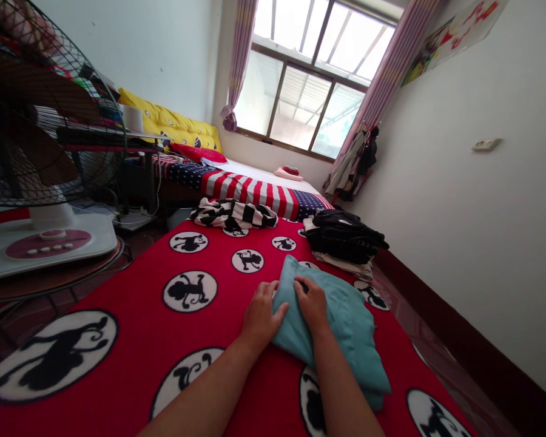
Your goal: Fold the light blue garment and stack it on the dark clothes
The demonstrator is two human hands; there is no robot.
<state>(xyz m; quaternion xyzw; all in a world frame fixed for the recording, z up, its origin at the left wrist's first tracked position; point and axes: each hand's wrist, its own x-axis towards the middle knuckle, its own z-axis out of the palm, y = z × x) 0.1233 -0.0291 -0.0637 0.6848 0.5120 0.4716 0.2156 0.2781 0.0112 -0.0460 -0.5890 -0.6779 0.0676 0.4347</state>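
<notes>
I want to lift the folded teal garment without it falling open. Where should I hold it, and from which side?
Probably at the thick folded edge of the teal garment, where the left hand and right hand now press. Come from the left, sliding fingers under that edge, thumbs on top. The layers meet there, while the near right end droops off the red blanket and looks loose.
</notes>
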